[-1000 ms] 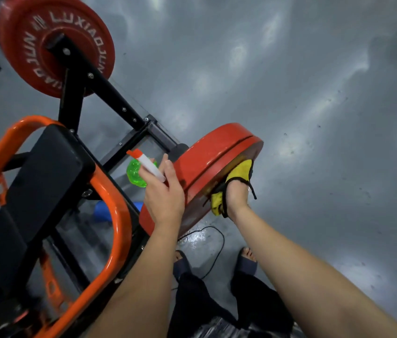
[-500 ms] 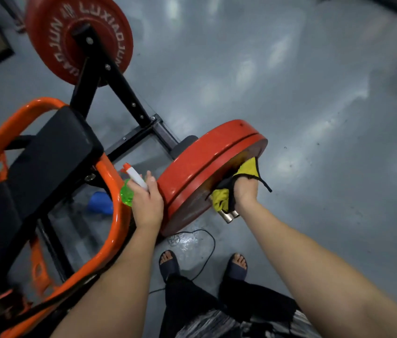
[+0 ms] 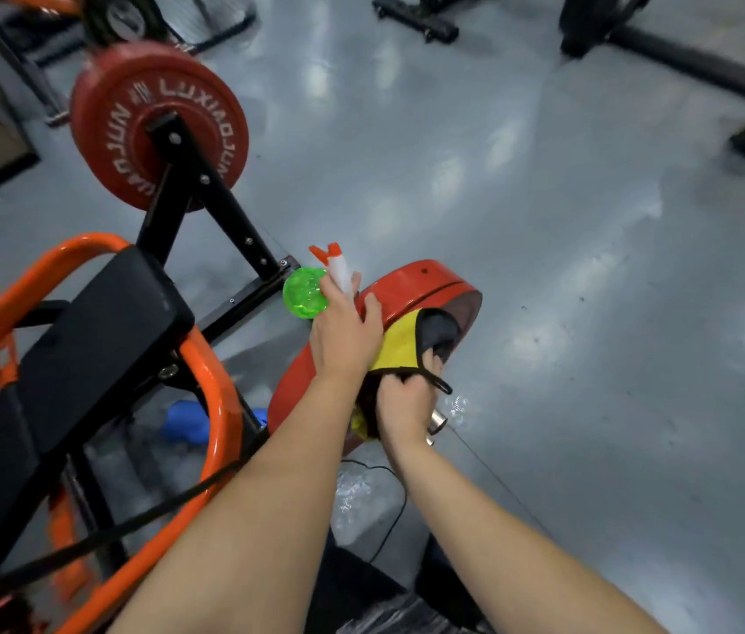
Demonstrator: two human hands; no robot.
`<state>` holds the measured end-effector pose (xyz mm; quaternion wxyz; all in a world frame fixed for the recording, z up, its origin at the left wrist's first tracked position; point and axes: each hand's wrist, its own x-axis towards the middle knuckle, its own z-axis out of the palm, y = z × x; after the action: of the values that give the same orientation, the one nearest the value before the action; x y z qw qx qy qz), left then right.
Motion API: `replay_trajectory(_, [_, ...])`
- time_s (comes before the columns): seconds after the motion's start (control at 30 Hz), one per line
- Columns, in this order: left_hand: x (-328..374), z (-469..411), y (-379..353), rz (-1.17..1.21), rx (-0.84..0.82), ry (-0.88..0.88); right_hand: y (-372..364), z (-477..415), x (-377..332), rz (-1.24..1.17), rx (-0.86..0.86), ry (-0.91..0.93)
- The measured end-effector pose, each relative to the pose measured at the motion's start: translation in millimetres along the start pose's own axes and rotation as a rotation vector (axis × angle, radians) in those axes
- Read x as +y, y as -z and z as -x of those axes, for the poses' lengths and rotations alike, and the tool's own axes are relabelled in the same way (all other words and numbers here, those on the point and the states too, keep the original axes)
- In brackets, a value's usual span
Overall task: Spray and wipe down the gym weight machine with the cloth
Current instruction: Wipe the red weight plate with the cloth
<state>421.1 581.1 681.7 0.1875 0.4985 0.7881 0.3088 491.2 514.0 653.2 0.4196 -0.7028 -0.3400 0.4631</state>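
Observation:
A red weight plate [image 3: 420, 283] hangs on the near side of the orange-and-black weight machine [image 3: 215, 404]. My left hand [image 3: 345, 334] holds a green spray bottle [image 3: 304, 292] with a white and orange nozzle, its thumb lying on the plate's rim. My right hand [image 3: 404, 402] grips a yellow and dark grey cloth [image 3: 407, 338] against the plate's outer face. A chrome bar end [image 3: 436, 423] sticks out just right of that hand. A second red plate [image 3: 132, 112] sits farther off on the black frame.
A black seat pad [image 3: 100, 327] and orange tube frame lie to the left. A blue object [image 3: 187, 423] sits on the floor under the machine. Black bases of other machines [image 3: 690, 61] stand at the far right on the grey floor. A thin cable [image 3: 388, 519] loops near my feet.
My left hand rose with the bottle from beside the orange tube to the plate's rim. My right hand drew back and down, and the cloth now spreads up the plate's face. The camera tilted up.

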Motion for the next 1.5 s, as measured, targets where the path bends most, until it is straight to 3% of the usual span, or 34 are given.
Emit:
replay_trajectory(0.1, [-3,-1,-3,-0.071,0.026,-0.018,7,-19,-2,-0.023,0.054,0.041])
replay_trajectory(0.37, [-4,0,-4,-0.088,0.06,-0.031,50,-90,-60,-0.522,0.446,-0.2])
replay_trajectory(0.5, [-6,2,1,-0.095,0.072,-0.029,31,-84,-40,-0.426,0.279,-0.368])
replay_trajectory(0.63, [-10,3,1,-0.082,0.083,-0.023,0,-62,19,-0.768,-0.04,-0.607])
replay_trajectory(0.73, [-12,1,1,-0.085,0.074,-0.003,-8,-52,25,-0.868,-0.247,-0.667])
replay_trajectory(0.9, [-14,0,1,-0.066,0.067,-0.007,6,-79,-6,-0.933,-0.243,-0.586])
replay_trajectory(1.07, [-15,0,0,-0.074,0.071,-0.003,32,-112,-32,-0.881,0.081,-0.451])
replay_trajectory(1.2, [-13,2,2,-0.063,0.078,-0.002,22,-109,-21,-1.04,-0.196,-0.507])
replay_trajectory(1.37, [-12,3,0,-0.063,0.083,-0.003,8,-69,11,-0.945,-0.201,-0.654])
replay_trajectory(1.5, [-13,3,0,-0.08,0.092,0.004,-2,-46,6,-0.754,-0.164,-0.619])
